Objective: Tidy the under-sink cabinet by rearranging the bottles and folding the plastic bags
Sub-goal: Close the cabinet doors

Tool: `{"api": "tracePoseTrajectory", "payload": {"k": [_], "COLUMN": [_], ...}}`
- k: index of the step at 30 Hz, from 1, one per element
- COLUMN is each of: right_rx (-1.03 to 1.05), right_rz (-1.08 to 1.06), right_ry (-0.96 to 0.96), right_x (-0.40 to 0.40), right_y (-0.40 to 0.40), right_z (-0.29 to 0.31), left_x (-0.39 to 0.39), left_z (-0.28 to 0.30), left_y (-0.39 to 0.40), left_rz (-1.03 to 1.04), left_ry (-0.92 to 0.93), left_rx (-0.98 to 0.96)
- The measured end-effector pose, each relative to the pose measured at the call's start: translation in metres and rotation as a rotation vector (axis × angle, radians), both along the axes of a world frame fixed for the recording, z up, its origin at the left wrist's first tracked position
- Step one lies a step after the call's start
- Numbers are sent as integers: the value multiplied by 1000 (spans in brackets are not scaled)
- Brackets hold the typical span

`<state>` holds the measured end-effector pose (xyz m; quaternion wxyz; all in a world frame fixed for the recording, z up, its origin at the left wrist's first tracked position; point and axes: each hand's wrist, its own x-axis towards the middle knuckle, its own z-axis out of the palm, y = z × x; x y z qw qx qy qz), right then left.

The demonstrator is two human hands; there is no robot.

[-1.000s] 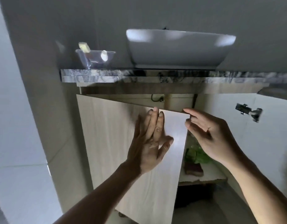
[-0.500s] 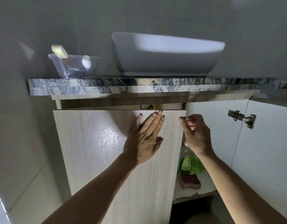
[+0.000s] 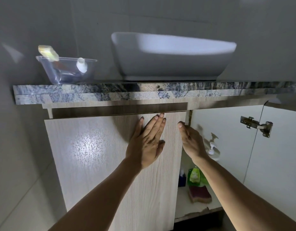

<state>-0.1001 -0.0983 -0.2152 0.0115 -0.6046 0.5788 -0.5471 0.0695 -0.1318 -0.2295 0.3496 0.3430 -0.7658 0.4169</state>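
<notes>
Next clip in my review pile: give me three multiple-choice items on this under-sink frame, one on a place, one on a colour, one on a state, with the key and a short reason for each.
1. Where does the sponge lie?
A. on the countertop
B. on the cabinet shelf, in front of the green bottle
C. in the basin

2. What colour is the washbasin?
A. white
B. black
C. green

3. How does the left hand meet the left cabinet door?
A. curled round the door's edge
B. pinching a handle
C. flat against its front, fingers straight

Key: B, the sponge sits on the shelf board just nearer the camera than the green bottle; A, the basin on the stone countertop is white; C, the palm and straight fingers lie on the door face, while the right hand is at its free edge.
</notes>
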Motion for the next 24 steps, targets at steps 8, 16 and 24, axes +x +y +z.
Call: {"api": "tracePoseTrajectory", "payload": {"k": [8, 16, 24], "right_rx": [3, 70, 298], "right_rz": [110, 162, 104], "right_ry": [-272, -296, -142], "right_x": [4, 1, -4], "right_y": [-26, -19, 9], "right_z": [-9, 1, 4], "left_x": [1, 2, -1], "left_z": [5, 7, 5], "left_y": [-11, -9, 12], "left_rz": [7, 29, 83], "left_ry": [17, -11, -30], "left_rx": [-6, 43, 203]}}
